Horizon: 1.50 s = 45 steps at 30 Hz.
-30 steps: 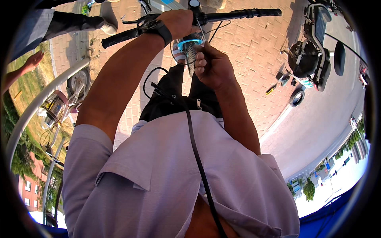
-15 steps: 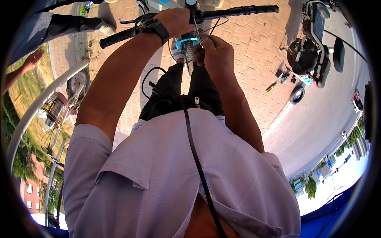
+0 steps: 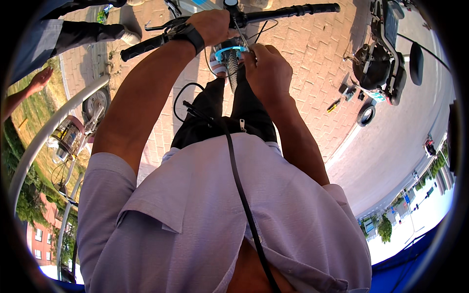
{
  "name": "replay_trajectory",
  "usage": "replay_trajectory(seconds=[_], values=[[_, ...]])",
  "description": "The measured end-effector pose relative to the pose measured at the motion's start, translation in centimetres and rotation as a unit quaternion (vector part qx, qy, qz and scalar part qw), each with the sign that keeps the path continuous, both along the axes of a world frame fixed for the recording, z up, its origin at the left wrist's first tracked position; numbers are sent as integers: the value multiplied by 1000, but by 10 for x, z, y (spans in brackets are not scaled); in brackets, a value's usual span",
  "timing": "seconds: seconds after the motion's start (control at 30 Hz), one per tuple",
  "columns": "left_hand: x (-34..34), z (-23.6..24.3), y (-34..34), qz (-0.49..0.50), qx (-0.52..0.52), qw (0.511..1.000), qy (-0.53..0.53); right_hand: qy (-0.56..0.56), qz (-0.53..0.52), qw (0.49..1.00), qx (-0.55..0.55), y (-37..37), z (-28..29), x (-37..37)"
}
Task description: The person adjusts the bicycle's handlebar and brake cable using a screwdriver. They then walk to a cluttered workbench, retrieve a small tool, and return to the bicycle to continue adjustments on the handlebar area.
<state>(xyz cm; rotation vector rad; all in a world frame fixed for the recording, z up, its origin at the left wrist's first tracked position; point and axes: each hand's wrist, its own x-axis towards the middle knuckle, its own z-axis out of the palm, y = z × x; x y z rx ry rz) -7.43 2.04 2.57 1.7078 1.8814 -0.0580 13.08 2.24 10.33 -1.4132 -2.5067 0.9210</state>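
Observation:
My left hand (image 3: 209, 27), with a dark watch on the wrist, is closed on the black bicycle handlebar (image 3: 288, 12) beside the stem (image 3: 231, 6). A thin silver metal tool (image 3: 240, 33) slants down from the stem to my right hand (image 3: 268, 68), whose curled fingers hold its lower end. Just below and left of those fingers are a light-blue arched front part (image 3: 225, 50) and the knobby tyre (image 3: 233, 73) between my legs. Black cables loop around the bar, and a thicker cord (image 3: 235, 178) runs down over my shirt.
At right stand a parked scooter (image 3: 386, 58), a loose tyre (image 3: 366, 115) and small tools (image 3: 333, 106) on the brick pavement. A person's legs (image 3: 83, 36) and hand (image 3: 40, 78) are at upper left, beside a curved metal rail (image 3: 63, 115) and another vehicle (image 3: 68, 139).
My right hand has turned so its back faces up, its fingers still at the tool. My left hand and the handlebar have shifted slightly left and up.

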Motion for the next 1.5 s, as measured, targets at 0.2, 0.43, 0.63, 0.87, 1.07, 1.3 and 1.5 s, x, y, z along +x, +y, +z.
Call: replay_trajectory(seconds=[0.2, 0.43, 0.63, 0.87, 1.07, 1.3, 1.5], values=[[3, 14, 3, 21, -23, 999, -13, -101, 70, 991, 52, 3, 2, 0], [3, 10, 3, 25, -12, 1000, -11, -81, 95, 990, 58, 3, -5, 1], [2, 9, 4, 16, -23, 1000, -7, 127, -146, 937, -292, 0, -16, -4], [1, 7, 3, 9, -1, 1000, -10, 392, -386, 455, -700, 4, -39, 8], [1, 3, 0, 3, 3, 1000, -4, 201, -280, 771, -535, 12, 1, -10], [2, 5, 1, 10, 11, 1000, -9, 153, -281, 813, -487, 17, 6, -11], [1, -2, 1, 11, 1, 1000, -8, 121, -277, 859, -412, 14, 4, -4]])
